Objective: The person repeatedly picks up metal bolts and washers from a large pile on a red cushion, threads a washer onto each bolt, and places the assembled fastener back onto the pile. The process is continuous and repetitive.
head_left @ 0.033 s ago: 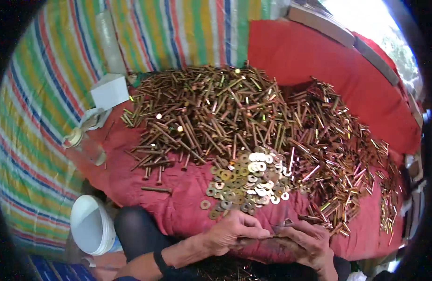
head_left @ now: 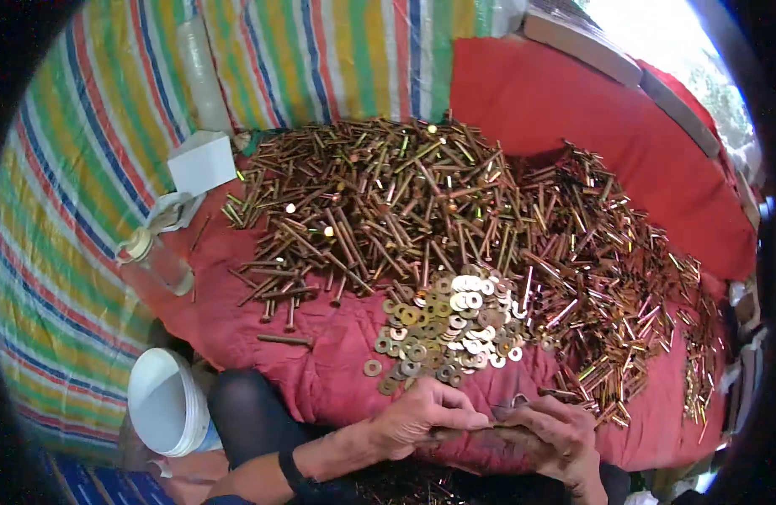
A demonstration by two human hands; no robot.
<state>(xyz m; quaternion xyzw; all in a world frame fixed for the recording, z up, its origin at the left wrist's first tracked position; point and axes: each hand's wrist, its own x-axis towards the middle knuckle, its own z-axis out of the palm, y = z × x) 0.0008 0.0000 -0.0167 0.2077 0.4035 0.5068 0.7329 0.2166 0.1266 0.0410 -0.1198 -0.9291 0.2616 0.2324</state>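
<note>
Lying just beyond the curled left hand [head_left: 415, 418] and right hand [head_left: 558, 436], grips unclear, are washers [head_left: 455, 326].

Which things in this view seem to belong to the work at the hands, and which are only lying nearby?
Likely part of the work:
Left hand and right hand, close together; what they hold is unclear
Washers, heaped just beyond them
Bolts, piled beyond the washers

Probably just lying about:
White bucket
Clear bottle
White box
</note>
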